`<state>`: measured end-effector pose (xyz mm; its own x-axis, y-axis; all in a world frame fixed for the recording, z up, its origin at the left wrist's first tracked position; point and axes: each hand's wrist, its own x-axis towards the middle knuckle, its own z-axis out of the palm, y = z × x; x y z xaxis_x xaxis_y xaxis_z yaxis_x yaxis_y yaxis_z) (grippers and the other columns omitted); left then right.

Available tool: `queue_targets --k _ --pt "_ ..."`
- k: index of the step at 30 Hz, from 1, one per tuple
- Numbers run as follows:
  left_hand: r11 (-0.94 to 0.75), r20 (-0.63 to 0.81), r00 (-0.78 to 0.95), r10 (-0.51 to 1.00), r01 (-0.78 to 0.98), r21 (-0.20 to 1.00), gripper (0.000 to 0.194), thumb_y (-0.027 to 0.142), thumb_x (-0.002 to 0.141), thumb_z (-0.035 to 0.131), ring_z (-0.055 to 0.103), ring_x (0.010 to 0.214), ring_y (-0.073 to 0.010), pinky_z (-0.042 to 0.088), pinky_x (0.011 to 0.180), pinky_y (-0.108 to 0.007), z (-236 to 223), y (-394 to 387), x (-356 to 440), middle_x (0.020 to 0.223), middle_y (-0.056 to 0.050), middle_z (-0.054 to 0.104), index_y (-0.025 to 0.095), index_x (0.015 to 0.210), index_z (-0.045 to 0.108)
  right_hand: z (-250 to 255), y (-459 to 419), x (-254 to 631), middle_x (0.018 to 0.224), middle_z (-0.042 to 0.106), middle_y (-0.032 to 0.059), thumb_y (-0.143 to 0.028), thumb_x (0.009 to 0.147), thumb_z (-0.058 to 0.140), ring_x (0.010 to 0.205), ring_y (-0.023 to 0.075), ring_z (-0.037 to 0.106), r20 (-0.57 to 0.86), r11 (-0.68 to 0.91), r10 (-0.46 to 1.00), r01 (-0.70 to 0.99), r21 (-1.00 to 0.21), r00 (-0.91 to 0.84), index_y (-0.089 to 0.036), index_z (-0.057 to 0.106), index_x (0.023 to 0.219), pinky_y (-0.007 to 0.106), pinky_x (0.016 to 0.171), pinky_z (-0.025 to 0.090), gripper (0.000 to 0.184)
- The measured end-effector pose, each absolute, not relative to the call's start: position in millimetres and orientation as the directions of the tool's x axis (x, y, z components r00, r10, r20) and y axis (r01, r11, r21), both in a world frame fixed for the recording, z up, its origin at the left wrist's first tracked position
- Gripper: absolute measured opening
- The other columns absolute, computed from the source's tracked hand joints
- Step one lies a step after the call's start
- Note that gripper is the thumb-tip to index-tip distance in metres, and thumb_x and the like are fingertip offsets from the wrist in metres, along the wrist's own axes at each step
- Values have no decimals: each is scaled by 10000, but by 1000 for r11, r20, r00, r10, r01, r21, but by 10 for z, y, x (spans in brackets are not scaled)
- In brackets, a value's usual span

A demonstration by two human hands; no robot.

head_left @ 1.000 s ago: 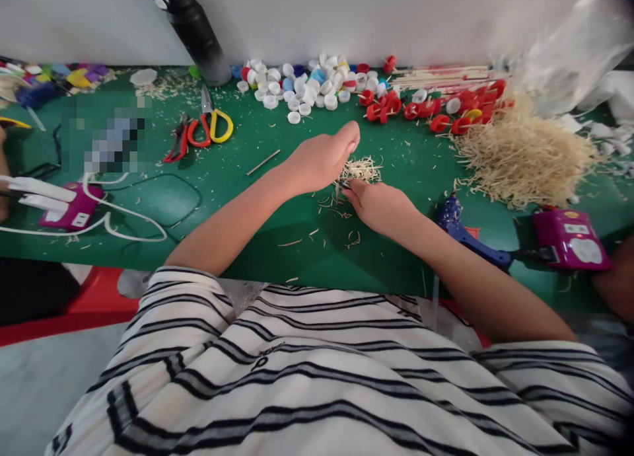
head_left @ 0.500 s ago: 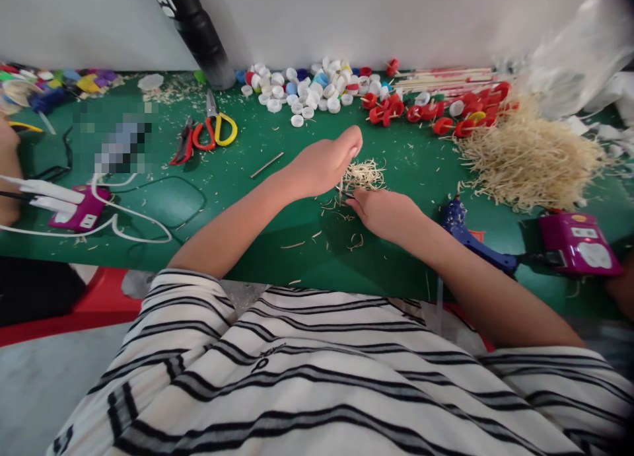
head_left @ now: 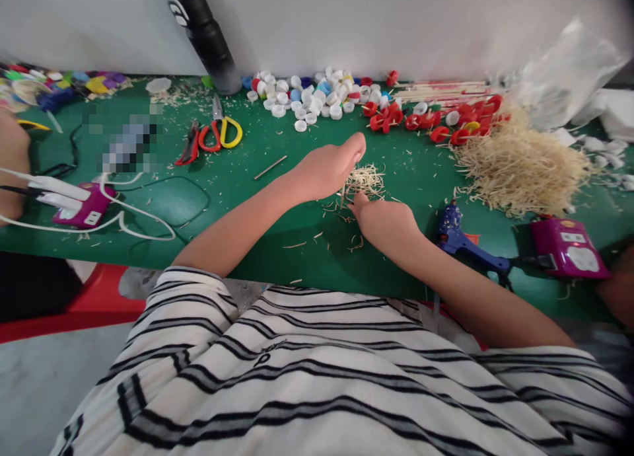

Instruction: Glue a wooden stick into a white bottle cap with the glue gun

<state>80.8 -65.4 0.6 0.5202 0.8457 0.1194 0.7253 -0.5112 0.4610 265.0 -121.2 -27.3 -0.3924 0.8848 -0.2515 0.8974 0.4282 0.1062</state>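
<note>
My left hand (head_left: 331, 170) is closed, its thumb side up, over the left edge of a small heap of pale wood shavings (head_left: 367, 178). A thin pale strip shows just below its fingers, but what they grip is hidden. Lower and to the right, my right hand (head_left: 385, 223) is closed too, fingertips pinched together at the front of the heap. Whatever it pinches cannot be made out now. Loose curls of shaving (head_left: 296, 245) lie on the green table (head_left: 277, 218) around both hands. A thin rod (head_left: 270, 167) rests left of my left wrist.
Scissors (head_left: 221, 131) and red-handled pliers (head_left: 189, 145) lie at left. Bottle caps (head_left: 317, 102) and a black bottle (head_left: 212, 46) line the back. Right are red caps on sticks (head_left: 460, 122), a shavings pile (head_left: 525, 162), a blue glue gun (head_left: 468, 241) and a purple socket box (head_left: 569, 248).
My right hand has shifted slightly down, and the dark, thin tool end seen at its fingertips is no longer visible. My left hand stays nearly in place. The whole view has shifted a little.
</note>
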Motion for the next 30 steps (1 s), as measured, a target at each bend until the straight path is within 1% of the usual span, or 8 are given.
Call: queue_targets --k 4,9,13,16,19,22,26,30 --pt "-496 104 507 856 745 446 269 253 1107 292 359 566 -181 265 645 -377 12 -657 809 672 23 448 202 1226 528 -277 -1152 2671 1013 821 209 -432 1164 229 979 343 812 -281 439 870 896 64 -406 -159 613 1358 328 672 405 509" --pt "-513 107 531 840 716 473 231 273 1117 296 385 568 -175 251 612 -373 22 -644 757 688 21 459 212 1160 514 -267 -1025 2716 1066 810 171 -436 1166 267 955 292 769 -310 438 839 893 -107 -448 -183 659 1224 334 725 410 470" --pt "-520 101 543 834 712 471 224 264 1113 306 375 568 -173 243 616 -374 40 -653 763 694 19 462 214 1154 520 -254 -926 2752 979 777 142 -435 1162 293 846 231 695 -324 430 793 851 -303 -516 -189 676 1016 327 744 427 478" --pt "-515 94 539 837 721 464 238 256 1112 303 359 564 -171 239 627 -375 51 -663 793 692 17 464 209 1167 530 -229 -887 2768 925 743 133 -414 1160 290 794 215 647 -348 418 771 836 -355 -533 -182 674 986 331 744 435 481" --pt "-513 94 535 840 724 462 247 241 1109 301 360 568 -172 244 633 -374 58 -677 806 689 17 453 198 1175 536 -212 -893 2774 874 729 97 -366 1157 302 729 187 629 -455 437 652 791 -427 -606 -190 672 951 317 722 449 459" --pt "-518 104 535 838 722 458 244 237 1110 302 344 559 -167 241 627 -367 61 -688 795 673 26 429 195 1173 534 -230 -920 2782 824 711 68 -417 1157 349 683 171 606 -453 422 631 768 -481 -630 -213 619 870 313 710 446 444" --pt "-523 111 535 837 724 450 235 234 1111 303 330 546 -160 232 609 -359 56 -685 775 668 35 415 195 1170 528 -261 -918 2808 889 735 100 -437 1150 373 754 192 626 -363 422 713 781 -461 -600 -216 584 866 321 724 411 416" --pt "-519 113 527 842 735 437 230 236 1115 307 355 553 -158 246 611 -351 52 -677 771 676 30 437 199 1173 527 -251 -914 2810 979 783 152 -434 1154 333 845 252 682 -293 463 799 848 -257 -525 -181 676 1054 343 701 361 438"
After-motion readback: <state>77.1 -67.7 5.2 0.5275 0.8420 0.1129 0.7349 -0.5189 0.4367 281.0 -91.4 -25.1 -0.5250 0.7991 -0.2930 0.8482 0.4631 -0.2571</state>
